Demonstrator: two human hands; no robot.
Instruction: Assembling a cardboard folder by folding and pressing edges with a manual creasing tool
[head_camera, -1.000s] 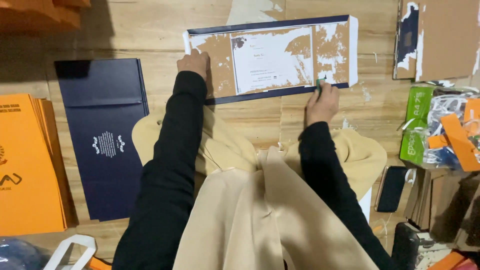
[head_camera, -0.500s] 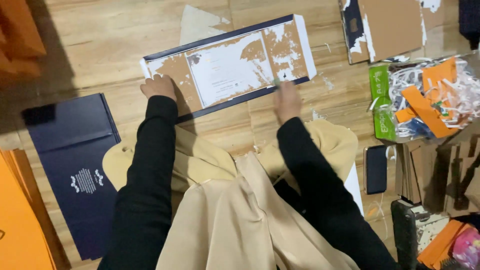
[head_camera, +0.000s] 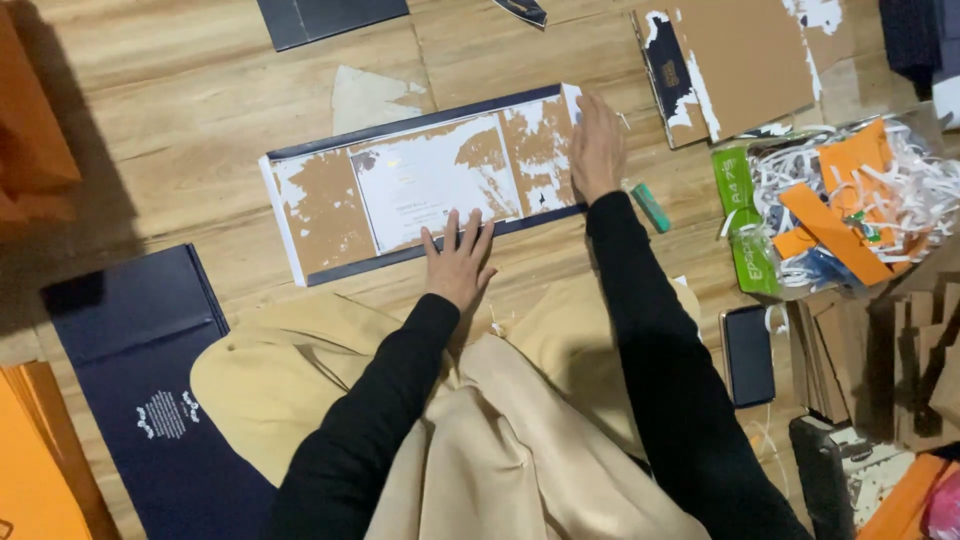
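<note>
A long flattened card panel (head_camera: 330, 200) with a navy border, torn brown patches and a white sheet in its middle lies on the wooden floor in front of me. My left hand (head_camera: 459, 262) rests flat, fingers spread, on its near edge below the white sheet. My right hand (head_camera: 598, 148) presses flat on the panel's right end. A small green tool (head_camera: 651, 207) lies on the floor just right of my right wrist. Neither hand holds anything.
A navy folded box (head_camera: 140, 370) lies at the left beside orange sheets (head_camera: 35, 450). Another torn brown panel (head_camera: 740, 60) sits at the upper right. A pile of paper scraps and green packets (head_camera: 850, 200) is at the right, with a dark phone (head_camera: 749, 354) below it.
My left hand moved from the panel's left end to the middle of its near edge. The right hand shifted onto the panel's right end. The view swung and the panel now sits tilted.
</note>
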